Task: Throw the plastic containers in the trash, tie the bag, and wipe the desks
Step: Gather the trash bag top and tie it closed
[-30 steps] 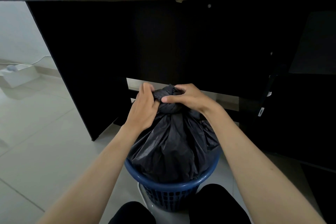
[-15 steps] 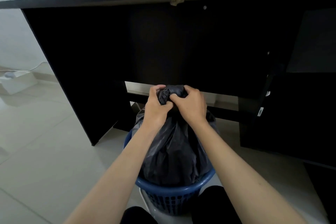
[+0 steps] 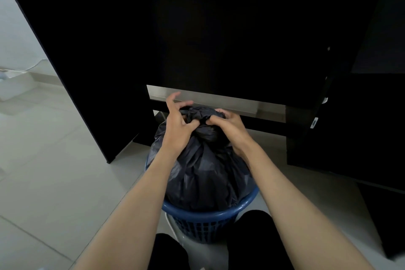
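Observation:
A black trash bag (image 3: 206, 173) bulges out of a blue plastic basket (image 3: 203, 223) on the floor in front of me. Its top is gathered into a twisted knot (image 3: 200, 115). My left hand (image 3: 178, 129) pinches the knot from the left with thumb and lower fingers, while two fingers stick up free. My right hand (image 3: 228, 127) grips the knot from the right with curled fingers. No plastic containers are visible; the bag hides its contents.
A black desk (image 3: 197, 39) stands right behind the basket, with a side panel (image 3: 72, 76) at left and a dark cabinet (image 3: 350, 127) at right. My knees (image 3: 252, 245) flank the basket. Pale tiled floor (image 3: 54, 171) spreads to the left.
Both hands shifted on the bag's top: the left hand's upper fingers lifted and spread, the right hand slid down to the knot's right side. The bag's neck looks more tightly gathered.

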